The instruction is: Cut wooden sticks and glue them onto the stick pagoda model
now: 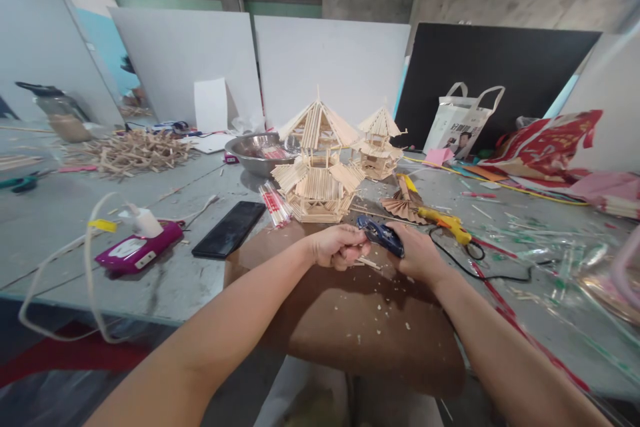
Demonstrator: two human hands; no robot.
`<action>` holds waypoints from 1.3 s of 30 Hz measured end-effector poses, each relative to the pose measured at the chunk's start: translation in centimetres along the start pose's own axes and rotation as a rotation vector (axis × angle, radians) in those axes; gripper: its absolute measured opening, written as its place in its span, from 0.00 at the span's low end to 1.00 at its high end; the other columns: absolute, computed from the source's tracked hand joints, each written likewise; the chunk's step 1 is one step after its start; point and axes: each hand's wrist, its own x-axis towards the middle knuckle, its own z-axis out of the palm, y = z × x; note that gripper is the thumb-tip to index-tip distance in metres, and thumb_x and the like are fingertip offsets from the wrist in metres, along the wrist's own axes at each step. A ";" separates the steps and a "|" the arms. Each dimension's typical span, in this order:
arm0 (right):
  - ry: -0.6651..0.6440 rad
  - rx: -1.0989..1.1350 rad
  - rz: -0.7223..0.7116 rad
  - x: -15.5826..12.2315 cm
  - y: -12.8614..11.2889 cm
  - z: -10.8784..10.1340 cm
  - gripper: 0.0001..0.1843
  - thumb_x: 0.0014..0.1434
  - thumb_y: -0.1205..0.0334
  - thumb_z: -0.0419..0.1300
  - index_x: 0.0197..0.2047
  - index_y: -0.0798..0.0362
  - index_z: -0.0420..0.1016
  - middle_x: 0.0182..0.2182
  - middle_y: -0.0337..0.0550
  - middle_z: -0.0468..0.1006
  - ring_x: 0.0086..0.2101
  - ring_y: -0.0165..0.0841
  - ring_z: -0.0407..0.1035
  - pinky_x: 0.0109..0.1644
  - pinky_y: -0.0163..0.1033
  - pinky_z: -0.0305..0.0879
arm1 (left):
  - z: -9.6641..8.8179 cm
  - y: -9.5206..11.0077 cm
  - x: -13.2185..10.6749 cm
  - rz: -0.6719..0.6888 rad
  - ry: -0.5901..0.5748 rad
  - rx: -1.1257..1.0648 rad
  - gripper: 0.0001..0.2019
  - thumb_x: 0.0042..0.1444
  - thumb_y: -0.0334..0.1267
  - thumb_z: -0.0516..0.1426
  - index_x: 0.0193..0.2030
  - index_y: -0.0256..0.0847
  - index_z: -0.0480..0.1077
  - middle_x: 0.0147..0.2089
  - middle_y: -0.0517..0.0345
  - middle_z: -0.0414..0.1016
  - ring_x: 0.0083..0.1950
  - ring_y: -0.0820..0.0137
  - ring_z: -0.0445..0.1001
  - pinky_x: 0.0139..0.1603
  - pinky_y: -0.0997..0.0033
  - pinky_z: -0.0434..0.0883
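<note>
My right hand is wrapped round a dark blue hand tool that looks like a pair of clippers. Its metal end points left, towards my left hand. That hand is closed in a fist right at the tool's tip; whatever its fingers hold is hidden. Short pale wooden sticks lie just below on a brown sheet scattered with chips. Straight behind my hands stands a pavilion model built of thin wooden sticks, upright, with a pointed roof.
Behind it is a smaller stick pavilion, left of it a metal bowl. A black phone and purple power strip lie left; a yellow glue gun with black cord lies right. Further back are a stick pile and white bag.
</note>
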 end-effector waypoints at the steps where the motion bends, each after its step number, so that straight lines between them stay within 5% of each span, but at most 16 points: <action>1: -0.007 0.005 0.003 0.0 0.0 0.0 0.24 0.43 0.66 0.53 0.46 0.56 0.61 0.41 0.48 0.72 0.40 0.39 0.66 0.41 0.39 0.58 | 0.0 0.0 0.0 0.004 0.002 0.002 0.14 0.50 0.46 0.51 0.25 0.35 0.63 0.10 0.71 0.45 0.10 0.83 0.38 0.09 0.84 0.43; 15: -0.061 -0.083 0.198 0.3 -0.7 -0.2 0.16 0.45 0.63 0.51 0.40 0.53 0.64 0.33 0.45 0.75 0.34 0.38 0.69 0.33 0.37 0.55 | 0.6 -0.2 0.8 0.181 0.374 0.186 0.17 0.47 0.51 0.52 0.25 0.36 0.62 0.10 0.72 0.47 0.10 0.83 0.39 0.11 0.81 0.39; 18: -0.052 -0.130 0.233 0.5 -0.8 -0.1 0.16 0.46 0.62 0.51 0.41 0.52 0.64 0.34 0.45 0.75 0.34 0.39 0.69 0.31 0.37 0.55 | 0.2 -0.8 1.6 0.327 0.571 0.413 0.17 0.49 0.51 0.50 0.25 0.36 0.63 0.12 0.70 0.50 0.12 0.83 0.44 0.13 0.80 0.46; 21: -0.052 -0.153 0.262 0.7 -0.9 0.1 0.18 0.46 0.60 0.52 0.43 0.51 0.63 0.36 0.45 0.74 0.35 0.39 0.68 0.31 0.37 0.54 | -0.1 -1.6 2.3 0.538 0.799 0.748 0.15 0.51 0.46 0.49 0.29 0.35 0.67 0.20 0.63 0.63 0.23 0.79 0.59 0.24 0.79 0.59; 25: -0.041 -0.105 0.275 0.8 -0.9 0.2 0.21 0.46 0.61 0.52 0.45 0.51 0.61 0.39 0.46 0.73 0.37 0.39 0.67 0.34 0.38 0.56 | 0.3 -1.8 2.4 0.586 0.936 0.926 0.13 0.52 0.43 0.49 0.34 0.36 0.69 0.27 0.59 0.69 0.32 0.73 0.64 0.33 0.75 0.62; 31: -0.019 0.007 0.188 0.5 -0.5 0.2 0.25 0.45 0.63 0.52 0.49 0.54 0.59 0.43 0.48 0.70 0.42 0.39 0.64 0.41 0.39 0.57 | 1.1 -0.9 1.9 0.613 0.698 0.722 0.15 0.50 0.45 0.51 0.29 0.34 0.68 0.19 0.63 0.62 0.24 0.78 0.60 0.25 0.79 0.59; 35: -0.010 0.060 0.112 0.2 -0.3 0.1 0.26 0.44 0.65 0.53 0.49 0.56 0.58 0.44 0.50 0.69 0.43 0.39 0.63 0.43 0.40 0.57 | 1.2 -0.5 1.2 0.377 0.485 0.354 0.17 0.46 0.50 0.54 0.27 0.34 0.65 0.11 0.70 0.49 0.13 0.84 0.44 0.13 0.81 0.44; 39: -0.009 0.064 0.051 0.1 -0.1 0.2 0.26 0.43 0.66 0.54 0.49 0.54 0.59 0.42 0.48 0.70 0.43 0.39 0.64 0.43 0.40 0.57 | 0.7 -0.3 0.5 0.173 0.248 0.112 0.16 0.44 0.49 0.55 0.28 0.35 0.64 0.10 0.71 0.48 0.11 0.84 0.39 0.11 0.82 0.39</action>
